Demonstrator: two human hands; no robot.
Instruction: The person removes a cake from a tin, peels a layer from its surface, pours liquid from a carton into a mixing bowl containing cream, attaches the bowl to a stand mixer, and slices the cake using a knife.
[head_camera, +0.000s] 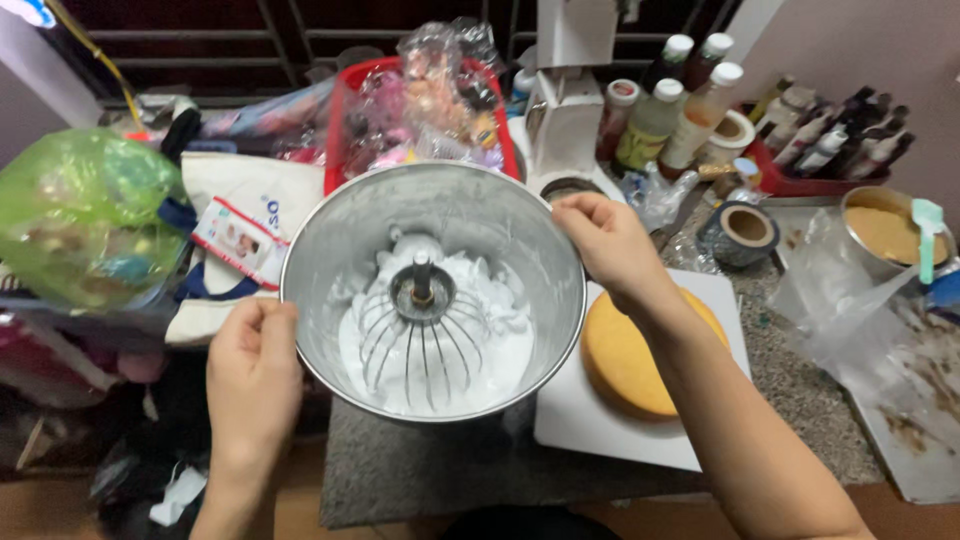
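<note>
Hands are being kept on the rim of a steel mixing bowl (440, 215), which is being held tilted toward the camera above the near edge of the speckled counter (800, 390). The rim is being gripped at its lower left by the left hand (255, 365), whose grip is clamped on the edge, and at its upper right by the right hand (612, 245), fingers likewise closed over the metal. Inside, a wire whisk (420, 325) is being shown standing in white whipped cream (480, 355). Beside the bowl, a round yellow sponge cake (625, 370) is being carried on a white board (600, 430).
</note>
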